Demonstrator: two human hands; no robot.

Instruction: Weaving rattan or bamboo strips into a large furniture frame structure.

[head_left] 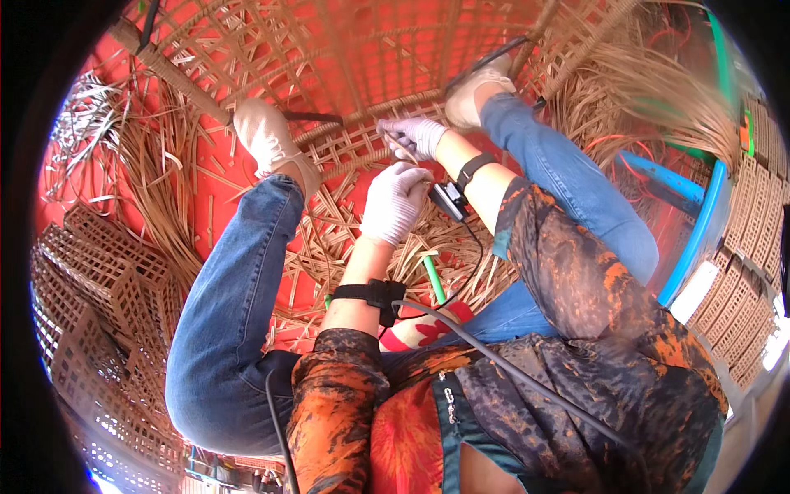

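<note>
Both of my hands wear thin white gloves and meet near the lower edge of a large woven rattan frame (354, 142). My left hand (390, 204) is closed, its fingertips curled on a thin rattan strip (401, 146). Just beyond it, my right hand (417, 137) has its fingers bent around the same strip, close to the frame's open-weave border. The fingertips partly hide the strip's ends. My shoes (265, 136) press against the frame on either side of the hands.
Loose rattan strips (329, 239) litter the red floor (216, 193) between my legs. Long bundles (152, 156) lie at left, with more at far right. Stacked woven panels (99, 272) stand at left. A blue bar (695, 235) curves at right. Black cables (527, 375) run from my wrist straps.
</note>
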